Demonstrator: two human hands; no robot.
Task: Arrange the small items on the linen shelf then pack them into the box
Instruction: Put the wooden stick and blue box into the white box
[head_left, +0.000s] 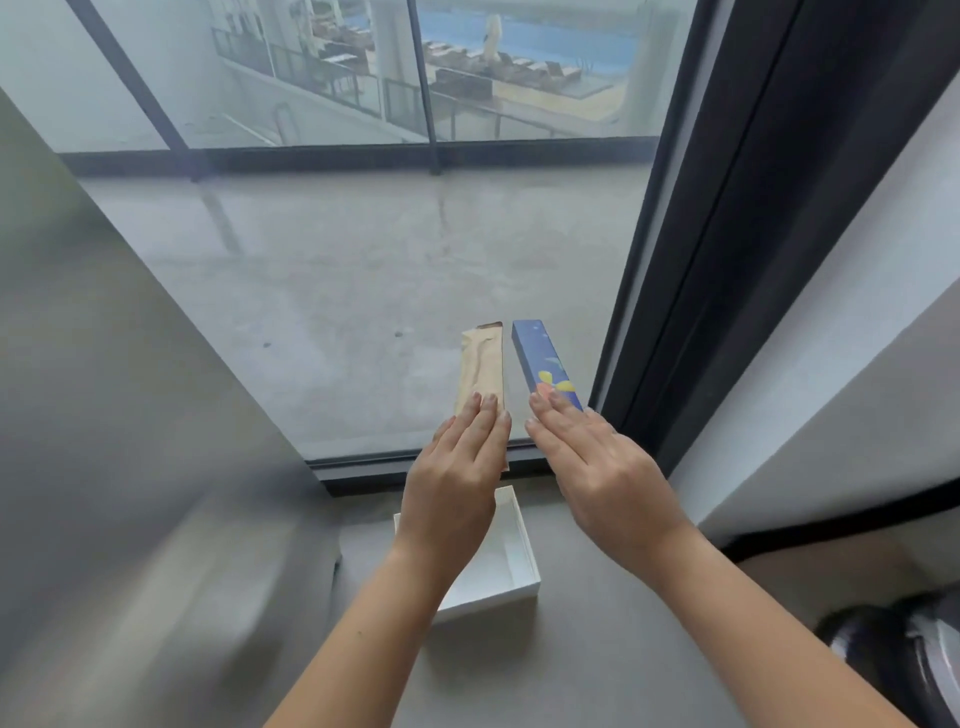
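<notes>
Left hand (457, 483) touches flat beige sachet (483, 364); right hand (597, 467) touches slim blue carton (540, 353).

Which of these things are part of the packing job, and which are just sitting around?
Part of the job:
- beige paper packet, touched by the flat left hand
- slim blue box with yellow flowers, touched by the flat right hand
- open white box

Just there:
- window glass
- dark window frame
- black rounded object, lower right, unclear what

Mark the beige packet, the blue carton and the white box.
beige packet (482, 364), head view, its bare upper half
blue carton (545, 356), head view, its top face
white box (524, 545), head view, its right wall
</notes>
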